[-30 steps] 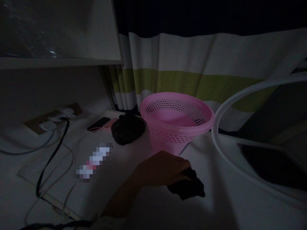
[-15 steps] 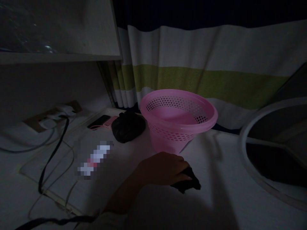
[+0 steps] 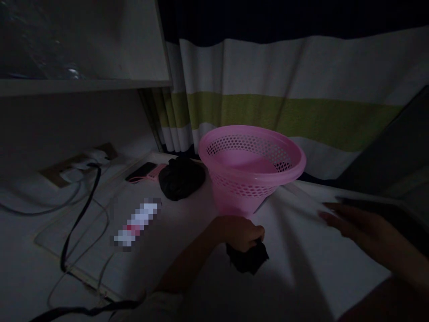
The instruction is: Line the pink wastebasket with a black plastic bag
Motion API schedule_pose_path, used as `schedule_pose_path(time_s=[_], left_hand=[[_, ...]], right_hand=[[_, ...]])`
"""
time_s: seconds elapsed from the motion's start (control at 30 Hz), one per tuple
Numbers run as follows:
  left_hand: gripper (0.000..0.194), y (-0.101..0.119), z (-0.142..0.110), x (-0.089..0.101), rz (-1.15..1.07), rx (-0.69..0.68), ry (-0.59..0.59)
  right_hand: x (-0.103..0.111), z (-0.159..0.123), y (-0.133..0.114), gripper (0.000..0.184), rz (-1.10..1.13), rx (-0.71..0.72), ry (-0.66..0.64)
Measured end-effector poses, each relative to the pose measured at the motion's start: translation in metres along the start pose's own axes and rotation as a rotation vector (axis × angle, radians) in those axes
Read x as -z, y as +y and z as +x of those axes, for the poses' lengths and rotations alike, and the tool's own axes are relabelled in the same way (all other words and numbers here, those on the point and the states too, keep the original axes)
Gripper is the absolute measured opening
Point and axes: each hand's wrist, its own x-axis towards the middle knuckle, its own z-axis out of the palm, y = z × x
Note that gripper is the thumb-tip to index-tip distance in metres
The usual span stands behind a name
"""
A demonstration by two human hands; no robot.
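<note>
The room is dim. My left hand (image 3: 236, 233) is closed on a small bunched black cloth (image 3: 248, 260) that hangs just above the white surface (image 3: 295, 268), right in front of the pink perforated basket (image 3: 251, 167). My right hand (image 3: 363, 232) reaches in from the lower right, fingers stretched out flat and apart, holding nothing, to the right of the basket. The basket looks empty inside.
A second black bundle (image 3: 181, 178) lies left of the basket, next to a dark phone (image 3: 140, 171). Cables (image 3: 78, 210) run across the left of the surface from a wall socket. A striped curtain (image 3: 288, 103) hangs behind; a shelf (image 3: 83, 82) is upper left.
The white hoop at the right has left the view and my right hand has come in there. My left hand has gathered the black cloth and drawn it slightly left.
</note>
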Motion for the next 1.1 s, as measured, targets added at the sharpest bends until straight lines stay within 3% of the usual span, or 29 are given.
schedule_pose_path(time_s=[0.07, 0.17, 0.33, 0.5, 0.73, 0.93, 1.1], left_hand=[[0.025, -0.005, 0.008, -0.003, 0.009, -0.014, -0.037], [0.021, -0.011, 0.017, -0.007, 0.002, -0.039, -0.089], [0.030, -0.019, 0.030, -0.010, -0.034, -0.071, -0.148], [0.030, -0.024, 0.040, -0.014, -0.002, -0.017, -0.131], [0.037, -0.026, 0.043, -0.019, 0.031, 0.084, -0.044], [0.040, -0.027, 0.044, -0.025, 0.037, 0.127, 0.063], [0.055, -0.025, 0.043, -0.024, 0.011, 0.126, 0.117]], right_hand=[[-0.012, 0.006, -0.006, 0.065, 0.007, -0.041, -0.109], [-0.033, 0.003, -0.007, 0.064, -0.035, -0.038, -0.146], [-0.070, -0.021, 0.001, 0.049, -0.062, 0.006, -0.211], [-0.099, -0.047, 0.014, 0.044, -0.037, 0.055, -0.268], [-0.122, -0.051, 0.028, 0.040, -0.065, 0.058, -0.269], [-0.140, -0.049, 0.022, 0.028, -0.106, 0.023, -0.344], [-0.139, -0.046, 0.015, 0.029, -0.089, -0.010, -0.368]])
